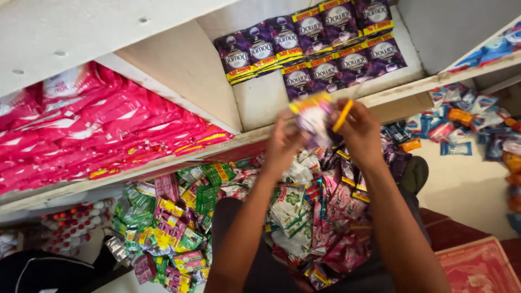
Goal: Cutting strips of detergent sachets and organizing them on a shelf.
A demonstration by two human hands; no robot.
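Head view: I see my left hand [282,144] and right hand [361,133] pinching a purple sachet [313,116] between them, shelf of matching sachets [320,46] at twelve o'clock, nearer my right

Dark purple glossy plastic-film sachets [325,49] lay on a white painted shelf [255,97] whose finish looked matt and slightly rough. Pink shiny foil-like packets [108,130] reflected light along their creases. The pale purple-and-yellow crinkled plastic sachet [312,116] between the fingers [287,130] looked glossy. The mixed green and pink film sachets [179,228] below were wrinkled and shiny. A red patterned woven mat [477,268] appeared matt.
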